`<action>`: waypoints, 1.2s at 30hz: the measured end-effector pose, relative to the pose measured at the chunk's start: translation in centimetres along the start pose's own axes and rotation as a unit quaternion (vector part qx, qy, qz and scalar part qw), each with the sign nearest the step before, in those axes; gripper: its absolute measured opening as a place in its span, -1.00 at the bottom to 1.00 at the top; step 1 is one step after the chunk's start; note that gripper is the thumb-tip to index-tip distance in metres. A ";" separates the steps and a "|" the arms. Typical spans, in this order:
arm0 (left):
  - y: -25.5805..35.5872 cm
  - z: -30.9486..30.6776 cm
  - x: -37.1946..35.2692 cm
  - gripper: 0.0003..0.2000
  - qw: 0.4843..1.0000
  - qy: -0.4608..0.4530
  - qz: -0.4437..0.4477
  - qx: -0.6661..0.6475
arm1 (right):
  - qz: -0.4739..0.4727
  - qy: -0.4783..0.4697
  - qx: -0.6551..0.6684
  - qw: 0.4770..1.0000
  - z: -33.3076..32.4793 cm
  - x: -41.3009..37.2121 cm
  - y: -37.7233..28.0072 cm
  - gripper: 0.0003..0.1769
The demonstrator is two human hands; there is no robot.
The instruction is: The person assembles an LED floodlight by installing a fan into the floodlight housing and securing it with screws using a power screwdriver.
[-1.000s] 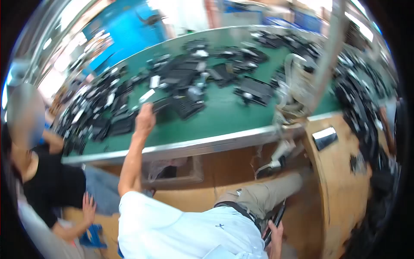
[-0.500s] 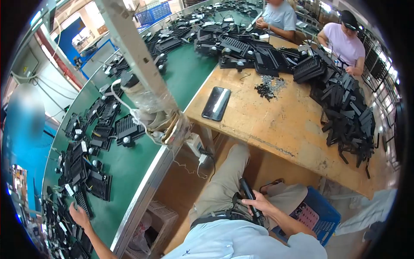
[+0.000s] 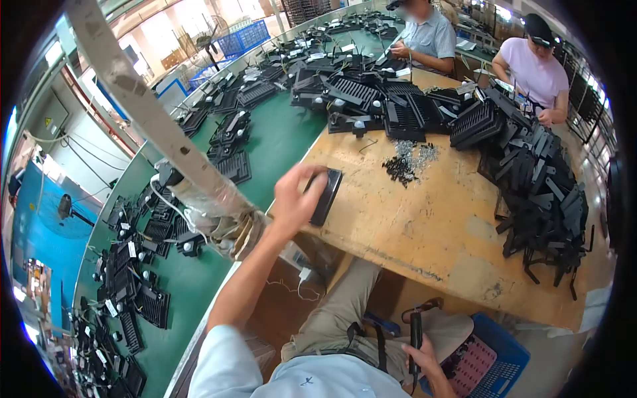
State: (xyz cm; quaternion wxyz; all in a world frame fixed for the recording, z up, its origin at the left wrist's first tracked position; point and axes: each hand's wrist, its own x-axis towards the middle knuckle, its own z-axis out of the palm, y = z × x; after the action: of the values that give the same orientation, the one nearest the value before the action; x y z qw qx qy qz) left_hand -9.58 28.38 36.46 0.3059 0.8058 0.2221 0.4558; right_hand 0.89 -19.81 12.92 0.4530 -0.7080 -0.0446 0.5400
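Observation:
My left hand (image 3: 298, 199) is over the black phone (image 3: 327, 198) near the left edge of the wooden table. Its fingers are curled and touch or hover at the phone's upper left side; whether they grip it cannot be made out. Low beside my lap, my right hand (image 3: 422, 355) is closed around a black, upright, stick-like tool (image 3: 416, 338). Small black and silver screws (image 3: 401, 167) lie in a heap on the table behind the phone.
A wooden table (image 3: 424, 225) bears a pile of black brackets (image 3: 544, 192) at right. Black finned lamp housings (image 3: 355, 93) spread along the green conveyor (image 3: 275, 132). A metal post (image 3: 149, 113) rises at left. Two people (image 3: 431, 40) sit behind. A blue basket (image 3: 507, 355) stands lower right.
My left hand has moved from above the lamp parts at lower left across to the phone. My right hand has shifted lower right with the black tool, now more upright. The view has shifted slightly.

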 end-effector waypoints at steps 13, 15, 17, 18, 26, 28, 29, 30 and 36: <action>-22.0 9.5 26.6 -0.66 0.977 0.110 -0.149 0.105 | 0.118 0.073 0.026 0.990 -2.4 0.7 4.7 -0.24; -24.8 10.0 28.6 -0.61 0.978 0.071 -0.131 0.142 | 0.121 0.081 0.041 0.988 -2.0 1.0 3.2 -0.27; -23.5 10.2 29.0 -0.70 0.974 0.021 -0.106 0.199 | 0.125 0.087 0.047 0.987 -1.8 1.7 2.1 -0.30; -23.4 10.2 29.4 -0.74 0.967 -0.013 -0.064 0.248 | 0.128 0.088 0.048 0.987 -1.9 2.2 1.6 -0.31; -22.8 11.3 29.6 -0.75 0.972 0.080 0.040 0.217 | 0.143 0.092 0.045 0.984 -2.1 4.6 -0.2 -0.42; -21.6 11.3 29.8 -0.79 0.968 0.114 0.088 0.208 | 0.140 0.092 0.048 0.985 -2.0 4.6 -0.3 -0.45; -20.9 11.2 29.9 -0.80 0.965 0.116 0.107 0.209 | 0.137 0.094 0.052 0.985 -2.0 4.6 -0.1 -0.46; -20.1 11.2 30.2 -0.81 0.962 0.120 0.128 0.208 | 0.133 0.096 0.058 0.985 -2.0 4.7 0.0 -0.47; -11.3 10.8 31.8 -0.86 0.944 0.141 0.231 0.187 | 0.077 0.100 0.130 0.983 -1.9 2.7 3.8 -0.55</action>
State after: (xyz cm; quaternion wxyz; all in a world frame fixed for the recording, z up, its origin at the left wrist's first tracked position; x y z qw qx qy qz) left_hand 14.40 53.59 43.31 0.0013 0.8055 0.1519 0.5728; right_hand 1.92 -21.69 8.41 0.5002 -0.6951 0.1264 0.5007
